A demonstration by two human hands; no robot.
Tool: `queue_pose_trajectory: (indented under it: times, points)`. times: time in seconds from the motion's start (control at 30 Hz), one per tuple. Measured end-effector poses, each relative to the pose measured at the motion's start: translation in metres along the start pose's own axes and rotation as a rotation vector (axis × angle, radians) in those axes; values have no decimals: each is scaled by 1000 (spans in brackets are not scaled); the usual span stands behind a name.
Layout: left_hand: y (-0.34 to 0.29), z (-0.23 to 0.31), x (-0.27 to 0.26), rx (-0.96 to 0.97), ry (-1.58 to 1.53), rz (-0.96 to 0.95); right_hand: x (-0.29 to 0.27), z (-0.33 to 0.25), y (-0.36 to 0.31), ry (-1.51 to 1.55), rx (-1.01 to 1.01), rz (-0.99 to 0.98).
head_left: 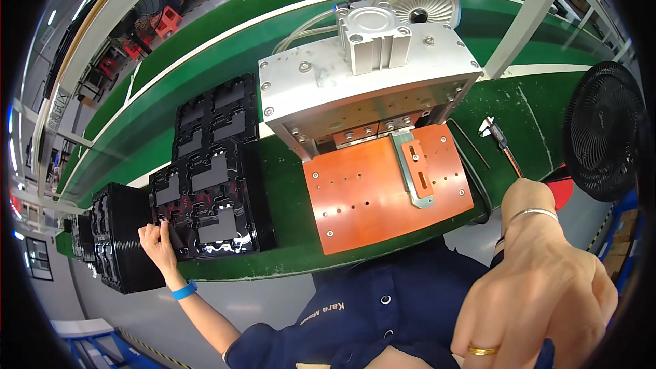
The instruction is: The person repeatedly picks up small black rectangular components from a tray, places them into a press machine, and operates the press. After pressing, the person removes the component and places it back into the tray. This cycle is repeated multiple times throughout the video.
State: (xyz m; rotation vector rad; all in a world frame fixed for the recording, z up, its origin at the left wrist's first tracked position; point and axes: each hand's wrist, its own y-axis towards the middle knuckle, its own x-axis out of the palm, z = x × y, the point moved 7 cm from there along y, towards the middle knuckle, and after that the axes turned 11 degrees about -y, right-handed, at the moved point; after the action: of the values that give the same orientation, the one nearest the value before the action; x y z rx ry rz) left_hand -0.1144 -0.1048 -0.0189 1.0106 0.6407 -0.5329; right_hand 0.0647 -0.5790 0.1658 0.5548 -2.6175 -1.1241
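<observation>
Black, the tray (pixel 255 191) lies left of the orange plate (pixel 342 212), carrying grey pieces (pixel 219 225); we cannot settle its long axis. Our left hand (pixel 158 244), the nearer one, meets its edge farthest from the plate, fingers curled, grip unclear. Our right hand (pixel 540 290), right of the plate, bends its fingers, contents hidden.

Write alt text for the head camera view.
A person's left hand is at a black tray stack on a green bench; the right hand is close to the camera. Between them stands a silver machine with an orange plate, a caliper to its right.
</observation>
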Motion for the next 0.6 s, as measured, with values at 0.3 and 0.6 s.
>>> queue_pose_trajectory:
  times: [0.3,0.6]
  points:
    - [10,146,14,-182,-409,-145,-3,-4,1,52,-59,-27]
    - [3,335,134,93,-712,-468,-39,21,-53,-754,437,179]
